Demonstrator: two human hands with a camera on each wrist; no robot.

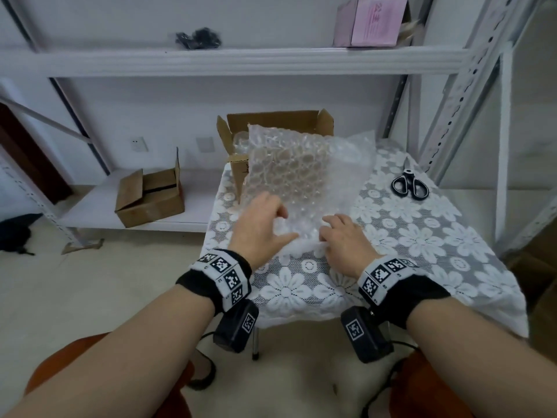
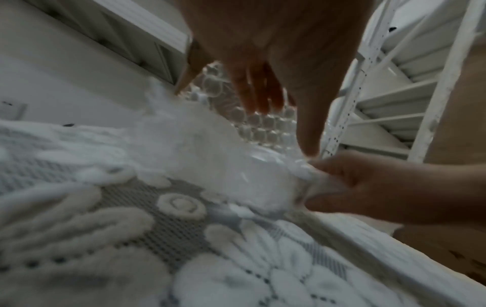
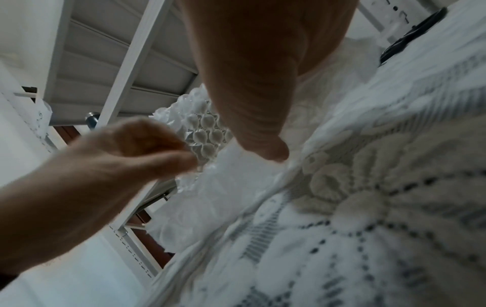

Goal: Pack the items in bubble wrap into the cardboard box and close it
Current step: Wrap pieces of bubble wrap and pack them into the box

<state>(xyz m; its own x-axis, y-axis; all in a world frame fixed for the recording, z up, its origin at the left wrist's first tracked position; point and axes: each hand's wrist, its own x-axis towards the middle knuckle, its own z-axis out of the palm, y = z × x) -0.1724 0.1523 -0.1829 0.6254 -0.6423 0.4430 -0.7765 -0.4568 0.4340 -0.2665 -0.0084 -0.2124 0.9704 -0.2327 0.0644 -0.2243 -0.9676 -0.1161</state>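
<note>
While the white metal shelving (image 1: 229,60) fills the background, a small table under a lace flower-patterned tablecloth (image 1: 416,236) stands in front of it and carries the work. At the table's far edge sits the open cardboard box (image 1: 272,120), flaps up, with some bubble wrap already showing inside its left corner. A large sheet of bubble wrap (image 1: 286,173) leans out of the box mouth and runs down toward the person, its long axis going from the box to the table's near side; the far end is raised against the box, the near end lies crumpled on the cloth between the two hands. A second, finer white sheet (image 1: 349,158) spreads to the right beneath it.

The left hand (image 1: 265,221) hovers over the near left part of the wrap, fingers spread and only loosely bent, thumb pointing right; the left wrist view shows the fingers extended above the bubbles with nothing clasped. The right hand (image 1: 343,236) sits at the near right corner, fingers curled down onto the bunched edge, and in the left wrist view its fingertips (image 2: 323,166) pinch the white crumpled edge.

Black-handled scissors (image 1: 409,183) lie on the cloth well right of the wrap. A second brown carton (image 1: 150,196) rests on the low shelf at left, and a pink box (image 1: 372,21) on the upper shelf.
</note>
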